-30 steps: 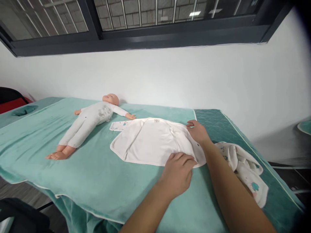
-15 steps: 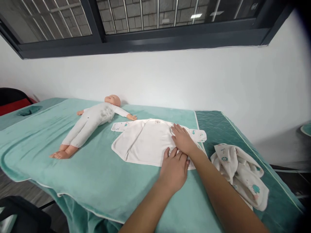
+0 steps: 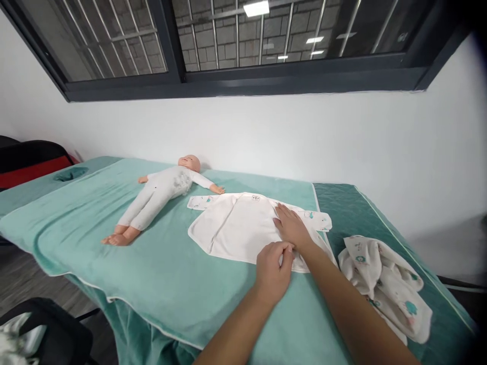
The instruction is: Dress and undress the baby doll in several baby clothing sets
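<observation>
A white baby shirt (image 3: pixel 239 228) with printed sleeves lies spread on the green cover (image 3: pixel 182 299). My right hand (image 3: pixel 291 225) rests on its upper right part, palm down with the fingers stretched out. Just below, my left hand (image 3: pixel 274 263) is curled closed over the lower right of the shirt, close to my right wrist. What its fingers hold, if anything, is hidden. A baby doll (image 3: pixel 162 192) in a white suit lies on its back to the left, one hand close to the shirt's left sleeve.
A crumpled printed cloth (image 3: pixel 384 284) lies right of my right forearm. Behind the bed are a white wall (image 3: pixel 266 137) and a barred window (image 3: pixel 243 40). A black chair (image 3: pixel 49 329) stands at lower left, and a red and black seat (image 3: pixel 34 165) at far left.
The fingers of my left hand have curled in from lying spread on the shirt. My right hand stays flat on it. The view has shifted left and up.
</observation>
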### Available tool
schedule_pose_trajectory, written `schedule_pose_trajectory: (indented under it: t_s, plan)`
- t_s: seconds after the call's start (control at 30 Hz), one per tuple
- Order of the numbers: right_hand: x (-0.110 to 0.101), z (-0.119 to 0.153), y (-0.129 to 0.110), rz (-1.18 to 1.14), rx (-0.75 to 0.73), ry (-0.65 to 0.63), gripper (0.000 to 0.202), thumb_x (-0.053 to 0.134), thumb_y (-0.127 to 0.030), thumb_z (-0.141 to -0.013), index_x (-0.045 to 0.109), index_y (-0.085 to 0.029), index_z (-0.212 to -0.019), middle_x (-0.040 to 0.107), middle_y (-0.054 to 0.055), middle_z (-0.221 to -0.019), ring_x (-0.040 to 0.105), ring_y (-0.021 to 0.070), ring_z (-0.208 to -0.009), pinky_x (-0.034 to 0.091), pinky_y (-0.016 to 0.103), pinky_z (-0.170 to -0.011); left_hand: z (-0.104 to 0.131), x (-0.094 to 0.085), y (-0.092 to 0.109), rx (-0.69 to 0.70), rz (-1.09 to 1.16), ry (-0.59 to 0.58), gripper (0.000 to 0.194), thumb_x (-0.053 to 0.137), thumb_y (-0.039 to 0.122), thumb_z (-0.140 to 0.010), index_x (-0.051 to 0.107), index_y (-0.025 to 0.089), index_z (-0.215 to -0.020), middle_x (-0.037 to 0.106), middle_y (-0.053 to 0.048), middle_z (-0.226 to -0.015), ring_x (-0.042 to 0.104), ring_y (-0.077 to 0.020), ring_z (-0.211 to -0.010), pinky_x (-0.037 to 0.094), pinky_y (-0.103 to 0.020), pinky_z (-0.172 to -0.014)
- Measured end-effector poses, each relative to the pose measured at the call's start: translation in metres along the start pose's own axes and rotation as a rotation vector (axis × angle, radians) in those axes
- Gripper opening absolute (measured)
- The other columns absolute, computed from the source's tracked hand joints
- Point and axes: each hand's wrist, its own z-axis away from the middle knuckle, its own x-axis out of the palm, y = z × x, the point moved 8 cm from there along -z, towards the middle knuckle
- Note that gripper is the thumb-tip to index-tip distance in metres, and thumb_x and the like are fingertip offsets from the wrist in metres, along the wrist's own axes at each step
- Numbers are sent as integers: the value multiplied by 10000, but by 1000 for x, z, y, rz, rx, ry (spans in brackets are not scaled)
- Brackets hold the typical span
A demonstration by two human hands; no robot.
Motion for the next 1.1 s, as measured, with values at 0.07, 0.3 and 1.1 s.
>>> schedule_pose_trajectory:
  t_s: [0.07,0.3,1.1]
  plan:
    - [-1,1,0,7,-14,28,555,284,-375,-1006,399,-82,-1463,348,146,-1568,309,257,-1456,246,438,-1184,9,-4,4,18,1,-9,245,424,240,-973,654,218,-891,712,-6,-835,628,-158,-813,455,-281,-751]
    - [-17,13,-17,37,-135,133,508,352,-374,-984,481,-106,-1396,448,167,-1504,401,272,-1400,310,466,-1153,76,-70,0,199,-81,-50,193,464,207,-953,655,217,-931,702,-20,-811,626,-162,-785,463,-291,-743]
    - [90,-313,-275,-614,213,-200,998,421,-736,-862,168,-31,-1521,532,265,-1384,568,355,-1221,428,438,-1020,-92,-461,-283,-694,271,106,611,630,620,-783,629,192,-1218,711,-117,-1163,672,-290,-1017,551,-393,-838]
